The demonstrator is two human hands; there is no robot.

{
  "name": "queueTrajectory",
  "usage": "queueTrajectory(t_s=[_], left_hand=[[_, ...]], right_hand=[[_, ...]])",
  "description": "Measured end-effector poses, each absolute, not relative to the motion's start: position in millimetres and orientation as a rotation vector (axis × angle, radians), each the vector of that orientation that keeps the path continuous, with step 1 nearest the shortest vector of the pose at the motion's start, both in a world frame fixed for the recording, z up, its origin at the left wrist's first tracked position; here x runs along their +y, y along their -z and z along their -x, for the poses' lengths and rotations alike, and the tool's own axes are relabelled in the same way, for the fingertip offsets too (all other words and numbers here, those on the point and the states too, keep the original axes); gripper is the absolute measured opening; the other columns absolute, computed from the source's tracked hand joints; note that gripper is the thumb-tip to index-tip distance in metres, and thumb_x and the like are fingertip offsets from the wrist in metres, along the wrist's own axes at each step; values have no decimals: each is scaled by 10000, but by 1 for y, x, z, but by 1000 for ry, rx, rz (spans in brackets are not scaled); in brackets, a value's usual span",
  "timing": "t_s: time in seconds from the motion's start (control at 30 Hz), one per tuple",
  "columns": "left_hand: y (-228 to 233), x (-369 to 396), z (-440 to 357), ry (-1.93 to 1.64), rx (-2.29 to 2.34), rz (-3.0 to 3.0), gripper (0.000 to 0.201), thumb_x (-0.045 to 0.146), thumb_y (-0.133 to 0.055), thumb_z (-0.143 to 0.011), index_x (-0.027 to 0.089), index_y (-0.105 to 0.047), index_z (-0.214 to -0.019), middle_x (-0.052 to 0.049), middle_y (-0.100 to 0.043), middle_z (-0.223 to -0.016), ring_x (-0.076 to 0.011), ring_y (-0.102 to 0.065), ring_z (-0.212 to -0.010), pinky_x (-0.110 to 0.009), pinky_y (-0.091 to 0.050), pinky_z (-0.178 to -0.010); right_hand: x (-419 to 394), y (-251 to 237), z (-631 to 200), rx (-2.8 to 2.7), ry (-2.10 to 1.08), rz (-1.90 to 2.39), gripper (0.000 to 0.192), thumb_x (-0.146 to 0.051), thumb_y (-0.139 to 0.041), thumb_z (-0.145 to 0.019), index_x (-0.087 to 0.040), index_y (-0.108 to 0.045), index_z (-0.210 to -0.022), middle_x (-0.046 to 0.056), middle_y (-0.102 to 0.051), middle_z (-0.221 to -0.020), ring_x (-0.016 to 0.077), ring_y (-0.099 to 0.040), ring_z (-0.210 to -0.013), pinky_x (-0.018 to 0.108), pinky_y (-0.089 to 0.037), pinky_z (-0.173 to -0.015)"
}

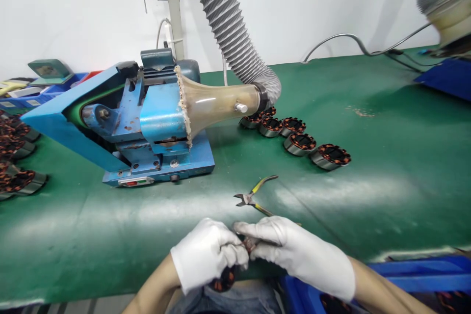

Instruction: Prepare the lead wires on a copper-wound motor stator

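Green bench mat [386, 167], near edge, well short of the blue grinder [154, 127]: our left hand [206, 255] grips a wound stator [224, 278], right hand [294, 252] pinches its leads; likely lead-dressing step, cutters [253, 196] just beyond seem needed next.

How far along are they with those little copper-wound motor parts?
Hard to say exactly. Five wound stators sit lined up right of the blue machine, possibly finished. One stator is held between the gloved left hand and right hand. More stators wait at the far left, perhaps untouched.
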State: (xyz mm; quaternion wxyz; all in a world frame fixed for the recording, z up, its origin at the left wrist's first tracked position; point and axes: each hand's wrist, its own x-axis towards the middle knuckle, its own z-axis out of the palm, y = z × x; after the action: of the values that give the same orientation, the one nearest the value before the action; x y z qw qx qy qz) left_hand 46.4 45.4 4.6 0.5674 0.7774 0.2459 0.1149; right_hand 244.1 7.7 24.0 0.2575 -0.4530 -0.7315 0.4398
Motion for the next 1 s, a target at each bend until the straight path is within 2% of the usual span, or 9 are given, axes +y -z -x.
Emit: queueTrajectory(t_s=[0.1, 0.17, 0.43, 0.53, 0.6, 0.67, 0.8, 0.87, 1.0], left_hand=[[-5, 46, -47, -265, 580, -1855, 322, 77, -390, -673, 122, -709, -678, -74, -734, -701, -138, -592, -598, -224, -455, -666], [-6, 46, -46, -259, 575, -1862, 322, 77, -388, -691, 124, -706, -684, -69, -736, -699, -136, -592, -589, -229, -458, -666], [-13, 49, -45, -210, 573, -1925, 287, 33, -426, -674, 129, -697, -687, -58, -746, -715, -135, -619, -640, -208, -457, -701], [-14, 50, -43, -164, 572, -1995, 213, 93, -499, -755, 136, -704, -712, -44, -722, -693, -142, -610, -663, -217, -437, -700], [-12, 49, -43, -149, 579, -2041, 91, 207, -635, -730, 151, -705, -712, -21, -700, -674, -138, -590, -638, -220, -416, -667], [-9, 46, -43, -153, 602, -2083, 97, 259, -700, -681, 164, -700, -702, -4, -681, -649, -130, -564, -604, -228, -395, -638], [-1, 39, -43, -174, 653, -2136, 126, 176, -569, -759, 155, -684, -712, -32, -670, -659, -150, -560, -632, -262, -384, -671], [0, 37, -43, -183, 648, -2131, 139, 130, -541, -735, 159, -674, -706, -31, -667, -675, -151, -559, -651, -257, -385, -682], [-2, 36, -42, -204, 627, -2080, 204, 112, -483, -725, 188, -669, -692, -2, -651, -647, -131, -538, -631, -228, -388, -677]], right_hand=[[8, -25, -244, -2167, -1257, 1161, 295, -372, -445, -933, -261, -714, -981, -1, -691, -704, 134, -578, -585, 213, -444, -599], [10, -25, -244, -2250, -1222, 1152, 378, -397, -361, -959, -244, -707, -973, 26, -710, -739, 150, -588, -609, 238, -427, -605], [10, -26, -240, -2469, -920, 1159, 489, -368, -233, -990, -243, -697, -900, 30, -741, -707, 158, -634, -592, 260, -434, -599], [8, -27, -237, -2490, -872, 1246, 443, -320, -283, -983, -216, -688, -837, 42, -724, -666, 180, -635, -594, 280, -442, -597], [5, -25, -235, -2486, -859, 1327, 346, -252, -370, -956, -209, -680, -808, 40, -710, -652, 192, -633, -596, 286, -448, -597], [3, -23, -234, -2478, -851, 1405, 259, -195, -438, -919, -211, -672, -810, 36, -709, -669, 197, -643, -614, 287, -458, -609], [-4, -21, -231, -2463, -824, 1485, 207, -173, -479, -894, -206, -663, -807, 27, -703, -645, 197, -644, -590, 285, -455, -576], [-7, -23, -229, -2397, -882, 1537, 200, -175, -494, -889, -204, -665, -790, 19, -695, -628, 191, -637, -574, 281, -461, -562], [-16, -24, -229, -2053, -1072, 1646, 149, -172, -538, -856, -210, -677, -891, 31, -743, -781, 188, -689, -690, 267, -537, -648]])
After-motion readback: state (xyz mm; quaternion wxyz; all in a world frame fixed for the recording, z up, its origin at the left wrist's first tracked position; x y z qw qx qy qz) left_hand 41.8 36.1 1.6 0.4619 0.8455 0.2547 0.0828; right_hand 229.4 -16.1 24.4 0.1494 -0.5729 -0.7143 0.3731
